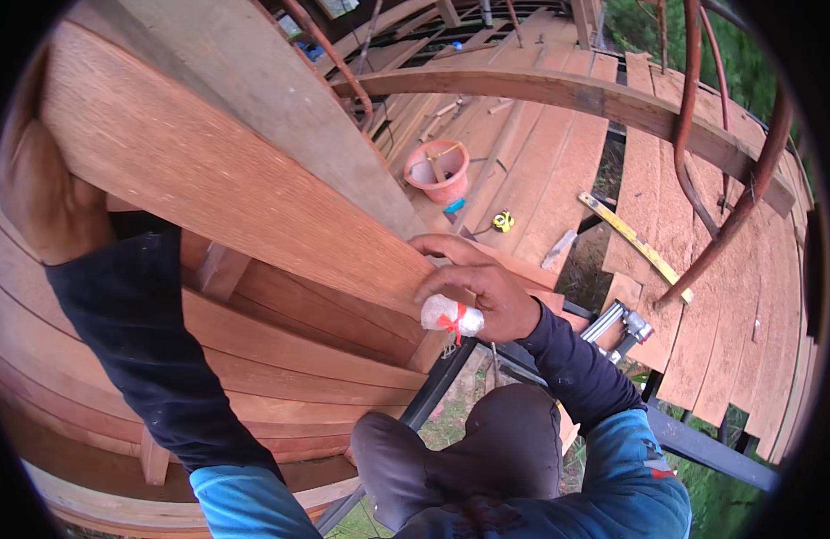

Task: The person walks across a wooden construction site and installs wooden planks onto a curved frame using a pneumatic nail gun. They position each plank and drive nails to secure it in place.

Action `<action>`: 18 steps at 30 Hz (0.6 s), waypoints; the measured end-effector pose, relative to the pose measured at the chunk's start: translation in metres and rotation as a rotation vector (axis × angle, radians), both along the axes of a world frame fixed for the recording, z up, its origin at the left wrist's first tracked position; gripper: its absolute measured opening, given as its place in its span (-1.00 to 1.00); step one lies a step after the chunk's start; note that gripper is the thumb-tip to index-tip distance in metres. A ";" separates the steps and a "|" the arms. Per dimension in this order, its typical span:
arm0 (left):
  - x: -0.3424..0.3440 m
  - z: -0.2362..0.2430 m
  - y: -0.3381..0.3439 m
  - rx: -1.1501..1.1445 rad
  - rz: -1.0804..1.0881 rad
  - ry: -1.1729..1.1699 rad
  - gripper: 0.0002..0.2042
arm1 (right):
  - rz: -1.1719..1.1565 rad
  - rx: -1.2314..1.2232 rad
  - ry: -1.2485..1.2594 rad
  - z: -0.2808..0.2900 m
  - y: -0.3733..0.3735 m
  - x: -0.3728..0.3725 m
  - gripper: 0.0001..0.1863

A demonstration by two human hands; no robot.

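A long reddish-brown wooden plank (235,180) slants across from the upper left to the middle, its wide face toward me. My left hand (51,193) grips its far left end, the fingers mostly hidden behind the wood. At the other end, my right hand (491,287) is curled around the plank's edge. A white wrapping (453,316) tied with red string covers one digit of that hand. Just beyond the plank stands a greyish wooden board (298,99), running alongside it. Below the plank are curved rows of wooden boards (298,350).
A pink bucket (437,171) with tools, a yellow tape measure (503,221), a yellow spirit level (635,244) and a nail gun (618,331) lie on the plank floor (702,359), which has gaps. A beam (559,88) and rusty poles (743,211) cross at the right. Dark metal framing (702,451) runs beneath.
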State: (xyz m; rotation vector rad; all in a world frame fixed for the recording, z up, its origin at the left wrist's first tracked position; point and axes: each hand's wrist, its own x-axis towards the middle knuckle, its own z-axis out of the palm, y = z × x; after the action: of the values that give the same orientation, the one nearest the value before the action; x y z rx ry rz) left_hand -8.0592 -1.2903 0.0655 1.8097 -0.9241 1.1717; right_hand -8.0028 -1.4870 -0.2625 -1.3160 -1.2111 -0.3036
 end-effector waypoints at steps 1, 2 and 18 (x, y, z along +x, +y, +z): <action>-0.002 0.005 0.002 -0.151 0.133 -0.091 -0.69 | 0.142 -0.006 0.144 -0.004 0.007 -0.004 -0.78; -0.013 -0.013 -0.014 -0.275 0.115 -0.071 -0.68 | 0.292 -0.039 0.276 -0.011 0.019 -0.009 -0.80; -0.048 -0.047 0.059 0.188 1.075 -0.321 -0.12 | 0.213 0.035 0.420 -0.089 0.149 -0.011 -0.92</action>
State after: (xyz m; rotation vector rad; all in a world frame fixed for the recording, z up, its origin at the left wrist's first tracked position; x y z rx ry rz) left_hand -8.1068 -1.2318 0.0189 2.3918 -0.1407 2.1126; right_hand -8.0137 -1.3381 -0.3514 -1.1371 -0.9708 0.1028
